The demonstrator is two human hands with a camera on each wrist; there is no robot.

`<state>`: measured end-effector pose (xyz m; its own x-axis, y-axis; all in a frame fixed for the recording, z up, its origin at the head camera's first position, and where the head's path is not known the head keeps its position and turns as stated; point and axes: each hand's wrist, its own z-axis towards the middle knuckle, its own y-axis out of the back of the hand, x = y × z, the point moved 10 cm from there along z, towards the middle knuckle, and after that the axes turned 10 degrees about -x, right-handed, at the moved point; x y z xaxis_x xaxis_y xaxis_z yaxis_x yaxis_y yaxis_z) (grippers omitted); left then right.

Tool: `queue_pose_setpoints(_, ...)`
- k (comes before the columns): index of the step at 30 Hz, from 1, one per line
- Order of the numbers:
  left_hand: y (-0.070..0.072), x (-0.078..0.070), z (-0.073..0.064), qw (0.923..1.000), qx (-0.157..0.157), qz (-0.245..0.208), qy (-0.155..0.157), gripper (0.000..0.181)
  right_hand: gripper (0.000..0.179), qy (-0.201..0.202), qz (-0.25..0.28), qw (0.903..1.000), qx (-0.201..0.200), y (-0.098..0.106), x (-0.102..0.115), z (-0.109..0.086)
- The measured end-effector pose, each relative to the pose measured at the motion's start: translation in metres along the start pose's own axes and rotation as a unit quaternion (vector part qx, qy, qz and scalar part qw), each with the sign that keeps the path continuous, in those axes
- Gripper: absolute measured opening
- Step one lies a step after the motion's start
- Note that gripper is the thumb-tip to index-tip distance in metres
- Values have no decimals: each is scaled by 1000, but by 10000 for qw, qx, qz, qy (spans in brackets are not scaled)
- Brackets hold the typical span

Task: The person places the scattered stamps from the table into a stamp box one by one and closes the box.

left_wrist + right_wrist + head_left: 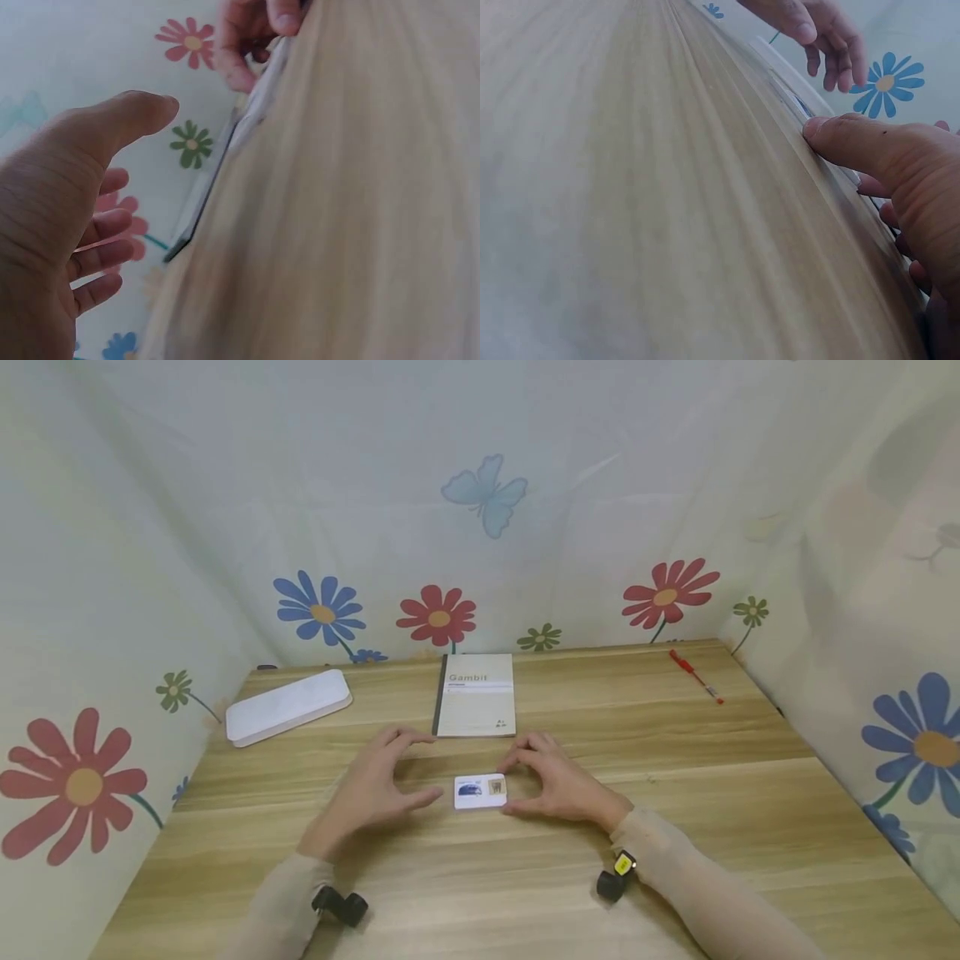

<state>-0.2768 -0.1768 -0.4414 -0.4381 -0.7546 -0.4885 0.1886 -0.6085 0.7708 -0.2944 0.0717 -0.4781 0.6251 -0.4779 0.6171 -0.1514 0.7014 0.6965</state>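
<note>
A small white card (480,803) with rounded corners, a blue picture and a smaller brown one lies on the wooden table in front of the person. My right hand (558,783) holds its right end, thumb at the near corner and forefinger at the far one. In the right wrist view the right thumb (847,139) presses at the card's edge. To the left of the card is my left hand (378,785), thumb and fingers spread apart with nothing between them. The left wrist view also shows that left hand (82,180) empty.
Behind the card lies a notebook (476,714) with a dark spine and "Gambit" on its cover. A white oblong case (288,706) rests at the back left, a red pen (696,677) at the back right. Flower-printed curtain (487,552) surrounds the table's back and sides.
</note>
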Motion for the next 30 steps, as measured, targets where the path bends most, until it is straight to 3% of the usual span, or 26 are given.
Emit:
queue_pose_setpoints(5, 32, 14, -5, 9994, -321, 132, 14, 81, 51, -12, -34, 10000, -1, 2, 0, 1)
queue_pose_setpoints(9, 50, 33, -19, 9981, -602, 160, 34, 81, 52, -13, -82, 10000, 22, 0, -1, 1)
queue_pose_setpoints(15, 54, 68, -49, 9966, -583, 283, 501, 82, 52, -86, -64, 9999, 56, -2, -2, 0)
queue_pose_setpoints(21, 62, 89, -71, 9938, -700, 470, 727, 92, 52, -77, -67, 9999, 18, -3, -4, -2)
queue_pose_setpoints(30, 68, 99, -79, 9885, -451, 1263, 706, 102, 53, -79, -38, 10000, 43, -2, -3, -2)
